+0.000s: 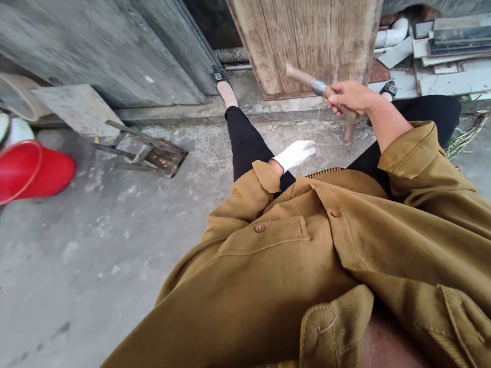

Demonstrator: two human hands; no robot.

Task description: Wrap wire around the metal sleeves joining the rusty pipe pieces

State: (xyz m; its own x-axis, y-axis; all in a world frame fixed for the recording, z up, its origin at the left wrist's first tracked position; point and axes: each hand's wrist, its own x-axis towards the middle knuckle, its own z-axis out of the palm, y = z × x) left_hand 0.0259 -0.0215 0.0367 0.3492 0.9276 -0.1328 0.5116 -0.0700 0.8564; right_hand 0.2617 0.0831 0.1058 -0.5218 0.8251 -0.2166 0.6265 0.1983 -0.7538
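My right hand (350, 99) is bare and closed round a wooden stick (302, 76), which has a grey, metal-looking band (318, 86) just ahead of my fingers. In my view the stick's pale end crosses the lower part of the wooden board (304, 24), but I can't tell whether it touches it. That end is blurred, and my fingers hide part of the grip. A reddish-brown shape (350, 131) shows under my hand, on the near side of the board; it is too smeared for me to say whether it belongs to the stick.

My left hand (297, 155), in a white glove, is on the near side of the board too, towards its left edge. Its fingers lie close together, pointing right; I can't make out whether anything thin is between them.

The top of the board is cut off by the edge of my view. My left shoe (217, 73) is just left of the board; my right shoe (388, 88), by its lower right corner, is only partly visible. Left of the board are a small wooden stool (168, 156) and, farther off, a red bucket (55, 173). Right of it, stacked slabs (469, 44) run out of sight, beside a white pipe (396, 32).
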